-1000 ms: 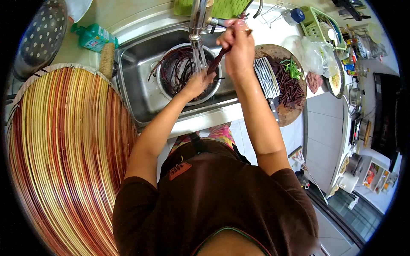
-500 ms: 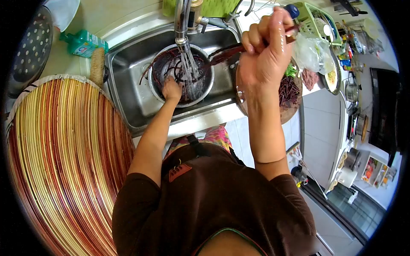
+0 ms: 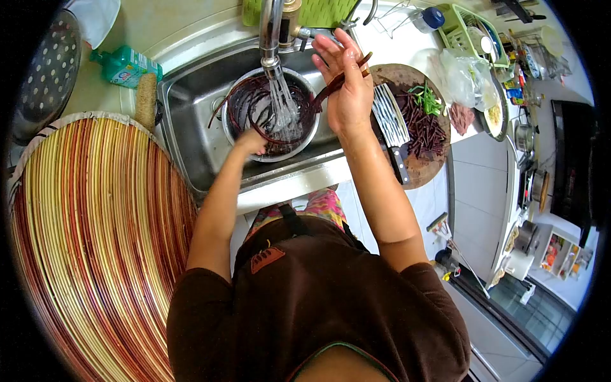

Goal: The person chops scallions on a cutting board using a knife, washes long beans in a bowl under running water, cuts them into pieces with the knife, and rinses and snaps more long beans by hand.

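Note:
Several dark purple long beans (image 3: pixel 334 88) lie across the palm of my right hand (image 3: pixel 349 95), pinned under the thumb while the other fingers stretch upward. Their lower ends hang toward a metal bowl (image 3: pixel 314 130) in the sink. More wet long beans (image 3: pixel 249 99) curl inside that bowl, and one drapes over its left rim. Water pours onto them from the faucet (image 3: pixel 270 48). At the bowl's near left rim is my left hand (image 3: pixel 251 141), smeared by motion; I cannot make out whether its fingers grip a bean.
A steel sink (image 3: pixel 181 137) surrounds the bowl. To the right, a round cutting board (image 3: pixel 417 175) carries a cleaver (image 3: pixel 391 118), cut purple pieces (image 3: pixel 425 135) and chopped greens (image 3: pixel 428 100). A woven round lid (image 3: pixel 102 242) fills the left, near a green bottle (image 3: pixel 127 67).
My right hand has moved left and its fist has loosened into stretched fingers, uncovering the cleaver. My left hand has drawn back toward the bowl's near rim.

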Available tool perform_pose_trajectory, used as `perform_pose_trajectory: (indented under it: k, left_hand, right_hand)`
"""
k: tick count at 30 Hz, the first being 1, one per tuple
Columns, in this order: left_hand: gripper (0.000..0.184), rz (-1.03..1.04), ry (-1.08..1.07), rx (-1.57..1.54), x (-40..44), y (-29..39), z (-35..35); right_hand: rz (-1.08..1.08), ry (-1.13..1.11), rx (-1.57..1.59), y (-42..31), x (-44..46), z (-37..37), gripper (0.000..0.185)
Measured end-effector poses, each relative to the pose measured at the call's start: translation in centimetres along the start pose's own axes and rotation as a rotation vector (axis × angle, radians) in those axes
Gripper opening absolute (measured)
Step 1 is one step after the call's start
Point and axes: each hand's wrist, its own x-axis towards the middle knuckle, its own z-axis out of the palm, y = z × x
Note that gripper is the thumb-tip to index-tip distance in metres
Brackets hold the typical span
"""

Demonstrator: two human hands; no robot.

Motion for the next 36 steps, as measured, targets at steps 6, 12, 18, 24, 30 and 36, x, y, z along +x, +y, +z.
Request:
perform_pose_trajectory:
  k: [6,12,18,24,30,36]
  left_hand:
    - [0.011,0.190,0.781,0.433,-12.7,5.4,-7.5]
    - [0.010,0.717,0.588,-0.161,-19.3,11.6,-8.7]
    - [0.014,0.899,0.477,-0.632,-15.0,13.2,-8.1]
    - [0.012,0.611,0.688,-0.900,-6.6,6.3,-6.1]
    - [0.028,0.033,0.326,0.792,2.2,-5.7,1.9]
    - [0.022,0.350,0.234,0.852,1.9,-6.3,0.6]
  right_hand:
    - [-0.084,0.228,-0.077,2.7,0.2,-1.9,0.039]
    - [-0.039,0.047,-0.231,3.9,-0.2,-0.7,0.035]
    - [0.198,-0.343,-0.282,6.2,-2.9,1.3,0.019]
    - [0.224,-0.078,-0.292,6.2,-1.4,0.0,0.017]
    - [0.251,-0.008,-0.126,3.2,-0.6,-0.4,0.020]
    - [0.232,-0.077,-0.113,3.9,-0.1,-1.7,0.012]
